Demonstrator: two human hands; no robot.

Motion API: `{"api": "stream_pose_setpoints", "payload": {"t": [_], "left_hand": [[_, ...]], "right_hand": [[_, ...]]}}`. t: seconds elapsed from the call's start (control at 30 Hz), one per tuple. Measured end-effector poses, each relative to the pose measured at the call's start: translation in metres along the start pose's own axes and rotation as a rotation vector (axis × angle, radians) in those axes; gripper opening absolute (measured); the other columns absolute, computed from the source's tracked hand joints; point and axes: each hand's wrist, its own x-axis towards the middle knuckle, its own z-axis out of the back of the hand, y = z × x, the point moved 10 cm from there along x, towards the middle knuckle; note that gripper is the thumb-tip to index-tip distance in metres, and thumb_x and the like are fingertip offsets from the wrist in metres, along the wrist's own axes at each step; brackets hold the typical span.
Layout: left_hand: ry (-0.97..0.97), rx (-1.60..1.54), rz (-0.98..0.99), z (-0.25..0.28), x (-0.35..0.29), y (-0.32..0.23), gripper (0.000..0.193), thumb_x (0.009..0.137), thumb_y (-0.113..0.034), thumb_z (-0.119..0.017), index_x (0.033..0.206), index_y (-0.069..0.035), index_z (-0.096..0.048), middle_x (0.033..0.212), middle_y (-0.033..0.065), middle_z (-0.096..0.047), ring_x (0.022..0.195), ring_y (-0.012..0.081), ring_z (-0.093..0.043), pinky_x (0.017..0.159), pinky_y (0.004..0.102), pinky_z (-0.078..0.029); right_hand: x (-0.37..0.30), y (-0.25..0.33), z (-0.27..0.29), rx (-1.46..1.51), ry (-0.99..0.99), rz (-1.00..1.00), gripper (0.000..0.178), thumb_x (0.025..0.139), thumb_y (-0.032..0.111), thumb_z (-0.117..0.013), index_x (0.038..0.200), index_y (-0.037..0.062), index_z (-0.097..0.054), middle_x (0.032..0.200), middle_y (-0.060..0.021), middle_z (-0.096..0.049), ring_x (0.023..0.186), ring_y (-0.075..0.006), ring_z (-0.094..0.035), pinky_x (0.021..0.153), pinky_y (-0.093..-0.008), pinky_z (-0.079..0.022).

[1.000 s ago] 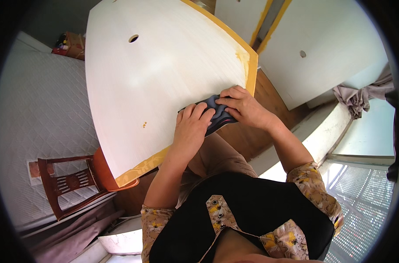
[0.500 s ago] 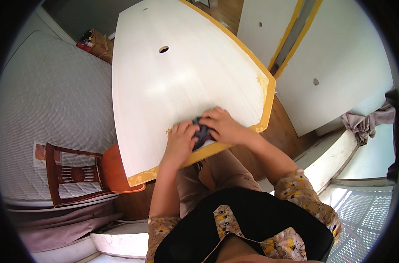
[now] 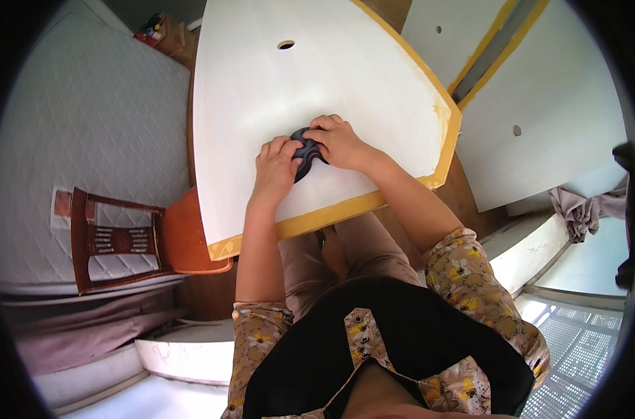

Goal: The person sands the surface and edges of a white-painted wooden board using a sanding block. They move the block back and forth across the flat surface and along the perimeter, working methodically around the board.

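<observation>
My left hand (image 3: 275,170) is closed on the left side of a dark grey contoured eye mask (image 3: 306,153). Its other side is in the fingers of my right hand (image 3: 341,144), which partly cover it. The curved nose notch, with a little pink at its edge, faces me. Both hands rest low over the near part of a white board (image 3: 255,112) trimmed with yellow tape; whether the mask lies flat on it I cannot tell.
A round hole (image 3: 285,45) pierces the board farther off. At left stand a red-brown wooden chair (image 3: 192,230) and a quilted mattress (image 3: 122,112). More white panels (image 3: 541,133) lie at right, near a bunched curtain (image 3: 583,209). A cardboard box (image 3: 171,33) sits at the far left.
Both hands have carried the mask from the board's near edge farther in, away from me. The view has shifted slightly. More of the mask shows now.
</observation>
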Motion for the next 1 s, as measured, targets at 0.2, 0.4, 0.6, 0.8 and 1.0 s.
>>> {"api": "stream_pose_setpoints", "payload": {"t": [0.2, 0.4, 0.6, 0.8, 1.0], "left_hand": [[0.044, -0.026, -0.046, 0.017, -0.074, -0.034, 0.036, 0.086, -0.004, -0.073, 0.121, -0.01, -0.067, 0.131, 0.0095, -0.061, 0.124, 0.0344, -0.054, 0.105, 0.0461, -0.043], [-0.072, 0.0, -0.044, 0.033, -0.103, -0.024, 0.036, 0.086, -0.005, -0.073, 0.12, -0.01, -0.067, 0.13, 0.012, -0.062, 0.122, 0.0358, -0.057, 0.104, 0.0474, -0.045], [-0.043, 0.14, 0.041, 0.057, -0.032, 0.089, 0.036, 0.087, -0.006, -0.073, 0.122, -0.011, -0.067, 0.129, 0.012, -0.064, 0.121, 0.0361, -0.058, 0.106, 0.0429, -0.047], [0.007, -0.011, 0.071, 0.081, -0.08, 0.092, 0.034, 0.085, -0.002, -0.074, 0.117, -0.011, -0.065, 0.129, 0.011, -0.062, 0.123, 0.0362, -0.056, 0.106, 0.0431, -0.045], [0.004, -0.075, 0.118, 0.09, -0.165, 0.047, 0.034, 0.081, 0.004, -0.074, 0.112, -0.009, -0.068, 0.127, 0.0105, -0.063, 0.122, 0.0357, -0.057, 0.104, 0.044, -0.047]], "right_hand": [[-0.056, 0.071, 0.002, 0.15, 0.037, 0.141, 0.036, 0.085, 0.001, -0.067, 0.119, 0.0119, -0.071, 0.13, -0.0074, -0.058, 0.121, -0.0324, -0.052, 0.103, -0.0463, -0.044], [-0.054, 0.086, -0.005, 0.141, 0.035, 0.234, 0.043, 0.081, -0.003, -0.069, 0.122, 0.0102, -0.07, 0.126, -0.011, -0.06, 0.115, -0.0359, -0.056, 0.099, -0.0468, -0.046], [0.057, 0.058, -0.063, -0.125, 0.082, 0.096, 0.043, 0.092, 0.021, -0.069, 0.135, 0.0156, -0.068, 0.14, -0.0063, -0.055, 0.132, -0.03, -0.045, 0.11, -0.0463, -0.038], [0.025, 0.123, -0.08, -0.018, 0.159, 0.199, 0.044, 0.089, 0.02, -0.074, 0.133, 0.0202, -0.067, 0.138, -0.0038, -0.052, 0.13, -0.0305, -0.044, 0.107, -0.049, -0.037], [-0.036, 0.169, -0.069, 0.138, 0.247, 0.359, 0.035, 0.088, 0.013, -0.074, 0.122, 0.0172, -0.069, 0.129, -0.0053, -0.057, 0.122, -0.0306, -0.05, 0.1, -0.0478, -0.043]]}}
